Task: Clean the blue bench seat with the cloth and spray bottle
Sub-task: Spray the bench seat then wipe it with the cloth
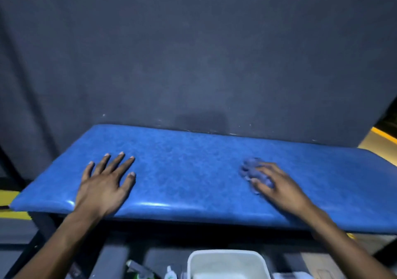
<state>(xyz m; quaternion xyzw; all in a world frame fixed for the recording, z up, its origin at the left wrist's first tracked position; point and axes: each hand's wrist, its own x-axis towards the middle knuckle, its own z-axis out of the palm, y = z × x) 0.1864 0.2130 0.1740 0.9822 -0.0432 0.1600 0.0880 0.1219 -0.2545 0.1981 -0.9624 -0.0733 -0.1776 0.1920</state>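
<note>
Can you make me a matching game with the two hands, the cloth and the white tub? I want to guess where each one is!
Things:
1. left hand
2. right hand
3. cloth
4. white tub

Places:
A. on the floor below the bench seat's front edge
B. bunched up on the seat, under some fingers
C. spread flat on the seat, holding nothing
D. gripping something blue on the seat

Pairs: 1-C, 2-D, 3-B, 4-A
</note>
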